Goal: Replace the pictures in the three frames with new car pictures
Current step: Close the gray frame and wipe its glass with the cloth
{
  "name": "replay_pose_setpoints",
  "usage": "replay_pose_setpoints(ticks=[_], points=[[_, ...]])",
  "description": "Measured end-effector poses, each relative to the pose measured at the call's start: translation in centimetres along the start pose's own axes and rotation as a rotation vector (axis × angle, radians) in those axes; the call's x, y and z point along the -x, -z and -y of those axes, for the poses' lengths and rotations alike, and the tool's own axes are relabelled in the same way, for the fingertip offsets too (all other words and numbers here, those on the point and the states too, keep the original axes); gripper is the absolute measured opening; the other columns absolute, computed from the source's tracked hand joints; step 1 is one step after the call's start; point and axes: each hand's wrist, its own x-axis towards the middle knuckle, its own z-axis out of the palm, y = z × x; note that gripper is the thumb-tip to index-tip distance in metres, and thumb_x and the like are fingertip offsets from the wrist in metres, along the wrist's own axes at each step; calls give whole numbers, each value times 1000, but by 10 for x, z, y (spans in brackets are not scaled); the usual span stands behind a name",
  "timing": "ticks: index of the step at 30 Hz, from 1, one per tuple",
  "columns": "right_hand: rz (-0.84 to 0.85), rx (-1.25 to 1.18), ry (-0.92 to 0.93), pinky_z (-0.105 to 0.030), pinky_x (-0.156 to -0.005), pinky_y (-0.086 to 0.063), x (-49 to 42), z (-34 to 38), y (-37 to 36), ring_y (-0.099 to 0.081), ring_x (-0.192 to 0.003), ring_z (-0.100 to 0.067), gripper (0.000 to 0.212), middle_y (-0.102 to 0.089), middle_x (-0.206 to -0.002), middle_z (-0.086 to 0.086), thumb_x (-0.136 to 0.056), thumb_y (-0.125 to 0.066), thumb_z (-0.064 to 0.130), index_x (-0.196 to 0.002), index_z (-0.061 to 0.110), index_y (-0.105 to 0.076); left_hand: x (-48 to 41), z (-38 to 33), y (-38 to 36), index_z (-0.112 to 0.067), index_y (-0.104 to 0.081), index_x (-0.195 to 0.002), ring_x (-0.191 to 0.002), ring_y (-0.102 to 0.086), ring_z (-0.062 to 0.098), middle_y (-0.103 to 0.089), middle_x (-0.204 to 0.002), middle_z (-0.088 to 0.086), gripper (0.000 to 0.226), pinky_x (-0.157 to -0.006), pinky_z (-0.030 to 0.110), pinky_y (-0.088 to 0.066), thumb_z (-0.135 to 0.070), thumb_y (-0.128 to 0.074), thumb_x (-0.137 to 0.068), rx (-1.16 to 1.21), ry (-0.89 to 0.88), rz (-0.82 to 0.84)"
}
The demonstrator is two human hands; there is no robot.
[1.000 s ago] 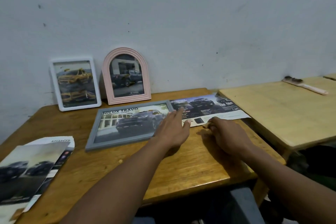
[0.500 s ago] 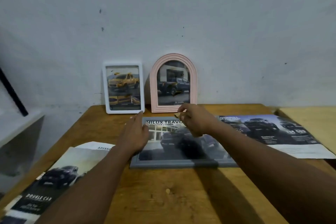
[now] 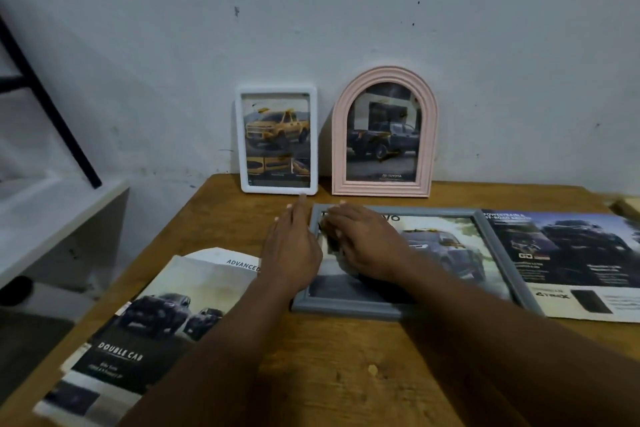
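On the counter (image 3: 311, 374), grey frame (image 3: 346, 309) lay flat, face up, below the white frame (image 3: 277, 91) and pink frame (image 3: 339, 135). Left hand (image 3: 292, 246) was open at its left edge; right hand (image 3: 363, 243) lay flat on the glass. Probably the last frame; the next move needed an edge grip to lift it.

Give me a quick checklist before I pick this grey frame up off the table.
1. Both hands at the grey frame: ok, left hand by its left edge, right hand flat on the glass.
2. Firm grip: not ok, no fingers curl round it yet.
3. Car picture inside: ok.
4. White frame and pink frame upright against the wall: ok.
5. Back fastened: cannot tell, it lies face up.
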Motion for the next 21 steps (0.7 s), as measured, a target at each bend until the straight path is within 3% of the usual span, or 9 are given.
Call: replay_pose_setpoints(ticks=[2,5,8,13,19,21], points=[[45,1,35,-28,-114,-24,0,-3,2,-44,-134,-24,37,-58,-139,-7,-94,-52,16,-130,12,-61,-1,0,-1,-26,-9,-163,-147,-36,29,-34,-163,7,75,-115,49,-38,-19,-51,-102,-20,-38,34],[140,9,47,-39,-111,-35,-3,-7,4,-48,-130,-29,34,-60,-134,-11,-96,-47,15,-126,8,-61,-4,0,-2,-30,-4,-162,-135,-50,29,-49,-153,7,79,-105,50,-47,-18,-52,-101,-55,-74,77],[199,33,-3,-42,-112,-36,-4,-11,6,-39,-141,-24,42,-48,-150,-6,-100,-44,20,-141,14,-52,-4,0,-2,-34,1,-161,-140,-45,32,-50,-153,7,76,-107,53,-45,-23,-46,-103,-108,-105,134],[245,74,-111,-45,-111,-38,0,-16,12,-39,-141,-23,48,-44,-153,-2,-97,-48,26,-145,24,-47,-6,-1,-4,-27,3,-162,-143,-41,35,-46,-156,5,74,-110,55,-41,-25,-42,-102,-136,-77,186],[232,168,-224,-46,-91,-49,5,-22,25,-57,-110,-28,29,-62,-121,-8,-92,-50,35,-116,25,-63,-10,3,-11,-30,4,-160,-145,-37,39,-40,-160,8,71,-112,56,-39,-32,-34,-100,-201,-71,202],[215,113,-148,-47,-96,-47,3,-22,22,-53,-116,-26,29,-63,-122,-4,-95,-44,34,-115,25,-63,-10,0,-11,-28,2,-161,-148,-31,38,-34,-163,7,70,-113,56,-37,-29,-36,-103,-245,-111,198]])
